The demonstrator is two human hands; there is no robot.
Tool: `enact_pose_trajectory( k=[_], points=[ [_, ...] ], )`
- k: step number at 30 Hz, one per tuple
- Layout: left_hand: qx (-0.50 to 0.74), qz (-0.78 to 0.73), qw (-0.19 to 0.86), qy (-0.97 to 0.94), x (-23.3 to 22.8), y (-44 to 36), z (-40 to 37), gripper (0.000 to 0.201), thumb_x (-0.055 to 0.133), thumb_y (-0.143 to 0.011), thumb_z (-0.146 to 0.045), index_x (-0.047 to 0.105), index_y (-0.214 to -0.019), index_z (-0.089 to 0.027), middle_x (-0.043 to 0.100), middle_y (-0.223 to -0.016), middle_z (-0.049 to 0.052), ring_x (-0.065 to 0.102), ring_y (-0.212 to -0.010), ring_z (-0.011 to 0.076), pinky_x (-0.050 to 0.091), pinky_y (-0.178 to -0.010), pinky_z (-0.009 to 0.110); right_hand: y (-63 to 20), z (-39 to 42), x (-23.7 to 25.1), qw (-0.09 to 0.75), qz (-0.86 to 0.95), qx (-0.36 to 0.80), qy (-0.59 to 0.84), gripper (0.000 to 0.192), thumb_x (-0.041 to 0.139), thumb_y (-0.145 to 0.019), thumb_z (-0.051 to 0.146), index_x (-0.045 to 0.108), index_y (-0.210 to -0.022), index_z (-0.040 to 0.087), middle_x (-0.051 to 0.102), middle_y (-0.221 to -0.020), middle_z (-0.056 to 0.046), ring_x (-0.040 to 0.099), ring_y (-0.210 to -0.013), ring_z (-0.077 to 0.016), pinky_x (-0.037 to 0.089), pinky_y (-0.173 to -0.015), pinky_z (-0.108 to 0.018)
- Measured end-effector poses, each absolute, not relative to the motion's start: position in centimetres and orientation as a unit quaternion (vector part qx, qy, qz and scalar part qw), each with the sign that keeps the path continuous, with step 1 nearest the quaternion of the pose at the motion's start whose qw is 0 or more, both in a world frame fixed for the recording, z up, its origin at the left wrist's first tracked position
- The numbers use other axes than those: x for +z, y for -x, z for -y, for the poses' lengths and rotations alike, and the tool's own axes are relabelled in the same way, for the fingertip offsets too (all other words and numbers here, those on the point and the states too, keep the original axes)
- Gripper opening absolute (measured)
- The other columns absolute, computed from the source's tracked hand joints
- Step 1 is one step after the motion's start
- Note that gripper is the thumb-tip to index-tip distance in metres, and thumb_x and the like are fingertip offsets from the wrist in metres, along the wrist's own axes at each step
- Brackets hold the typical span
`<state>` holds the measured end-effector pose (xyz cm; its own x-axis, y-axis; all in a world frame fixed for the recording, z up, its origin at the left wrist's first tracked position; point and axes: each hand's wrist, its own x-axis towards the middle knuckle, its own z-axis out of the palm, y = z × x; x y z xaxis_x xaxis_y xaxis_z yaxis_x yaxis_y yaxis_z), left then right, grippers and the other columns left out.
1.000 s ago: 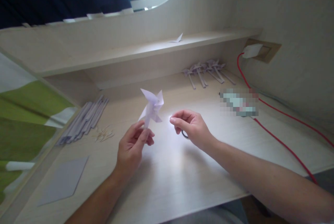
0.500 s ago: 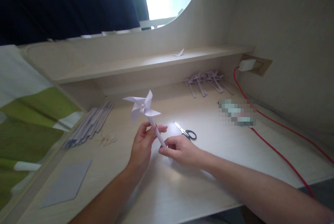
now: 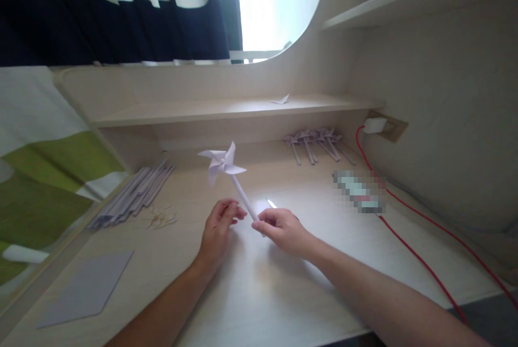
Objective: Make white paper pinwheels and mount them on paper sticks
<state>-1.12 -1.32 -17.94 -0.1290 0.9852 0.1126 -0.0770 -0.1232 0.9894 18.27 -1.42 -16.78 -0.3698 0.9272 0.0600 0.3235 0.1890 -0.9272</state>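
A pale lilac paper pinwheel (image 3: 223, 164) tilts up and to the left over the middle of the desk. My right hand (image 3: 282, 230) pinches the lower part of its paper stick between thumb and fingers. Just left of the stick, my left hand (image 3: 220, 224) is held with loosely curled fingers, apart from the stick and with nothing in it. Behind my right hand lies a pair of scissors (image 3: 271, 203); only a blade tip shows clearly, the handles being hidden.
Several finished pinwheels (image 3: 313, 139) lie at the back right. Rolled paper sticks (image 3: 135, 193), thin light-coloured pieces (image 3: 162, 217) and a paper sheet (image 3: 87, 290) are on the left. A blurred-out device (image 3: 358, 191) with a red cable (image 3: 416, 260) lies right. Folded paper (image 3: 281, 100) sits on the shelf.
My left hand has let go of the pinwheel's stick and moved slightly down and left. My right hand still holds the stick and now covers most of the scissors. The view has shifted.
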Motion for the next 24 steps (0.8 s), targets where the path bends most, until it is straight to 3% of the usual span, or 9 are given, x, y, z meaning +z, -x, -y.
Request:
enact_pose_trajectory(
  k=[9,12,15,24],
  points=[
    [0.554,-0.506,0.408,-0.52,-19.4,-0.1,2.2,0.04,0.074,-0.085,-0.058,0.072,-0.092,-0.019,0.068,-0.074,0.003,0.064,-0.076,0.0217,0.05,-0.077,0.033,-22.3,-3.4,-17.0,0.387,0.634,0.404,0.535,0.032,0.067,-0.097,0.042,0.069,-0.08,0.015,0.058,-0.067,0.003,0.054,-0.063,-0.0128,0.042,-0.061,-0.026],
    [0.549,-0.512,0.4,-0.526,-19.5,-0.2,2.2,0.04,0.073,-0.083,-0.059,0.071,-0.09,-0.02,0.068,-0.078,0.003,0.065,-0.077,0.0224,0.052,-0.077,0.033,-24.1,-4.9,-17.0,0.376,0.61,0.383,0.583,0.026,0.068,-0.101,0.04,0.071,-0.099,0.014,0.071,-0.092,-0.003,0.068,-0.081,-0.0171,0.057,-0.076,-0.033],
    [0.542,-0.513,0.397,-0.534,-19.6,-0.3,2.3,0.039,0.071,-0.083,-0.059,0.07,-0.089,-0.02,0.067,-0.079,0.003,0.064,-0.077,0.0228,0.053,-0.076,0.034,-26.2,-6.5,-17.1,0.359,0.576,0.367,0.636,0.034,0.068,-0.103,0.039,0.067,-0.128,0.016,0.07,-0.126,-0.009,0.071,-0.106,-0.0248,0.062,-0.09,-0.044],
    [0.491,-0.521,0.396,-0.574,-20.4,-0.1,2.2,0.037,0.067,-0.088,-0.058,0.071,-0.088,-0.022,0.065,-0.081,0.003,0.062,-0.083,0.0241,0.048,-0.076,0.034,-34.2,-12.0,-16.0,0.315,0.492,0.291,0.758,0.038,0.068,-0.102,0.037,0.064,-0.135,0.017,0.066,-0.135,-0.012,0.069,-0.114,-0.027,0.061,-0.095,-0.048]
  ],
)
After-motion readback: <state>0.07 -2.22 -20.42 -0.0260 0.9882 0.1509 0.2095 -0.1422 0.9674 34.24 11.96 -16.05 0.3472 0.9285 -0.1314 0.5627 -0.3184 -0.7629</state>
